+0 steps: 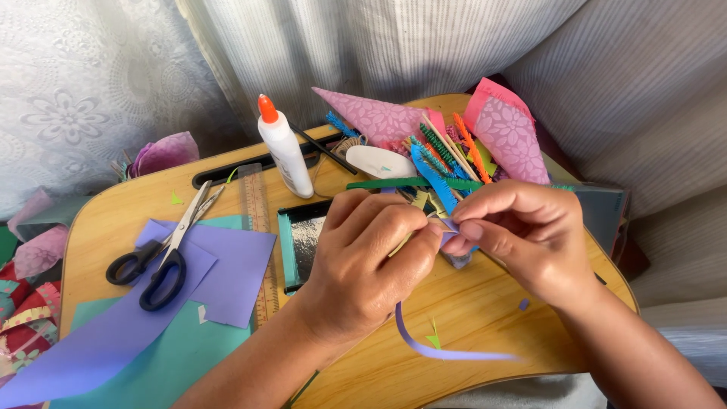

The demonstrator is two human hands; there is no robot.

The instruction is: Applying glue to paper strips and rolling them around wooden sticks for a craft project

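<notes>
Both hands meet over the middle of the wooden tray (pixel 469 303). The left hand (pixel 363 261) is closed, thumb and fingers pinching one end of a thin purple strip (pixel 447 350). The right hand (pixel 522 235) is closed too, its fingertips nipping the same end from the other side, so the two touch at the strip. Only a small bit of purple shows between the fingers; it looks as if the end is being rolled or coiled there, though the fingers hide how tight it is. The rest of the strip hangs down from the hands and curves along the tray's near edge, loose and flat. So, as a judgement, the rolling is barely begun: most of the strip is left unrolled.

Behind the hands, toward the tray's far edge, lies a heap of fringed paper strips (pixel 443 159) in green, blue and orange, with pink patterned cones (pixel 507 129) beside them. A glue bottle (pixel 286 148) with an orange tip stands at the tray's far side, left of the heap. On the tray's left part lie scissors (pixel 163 254), a ruler (pixel 257 235), and purple sheets (pixel 227 273) over teal paper (pixel 174 356).
</notes>
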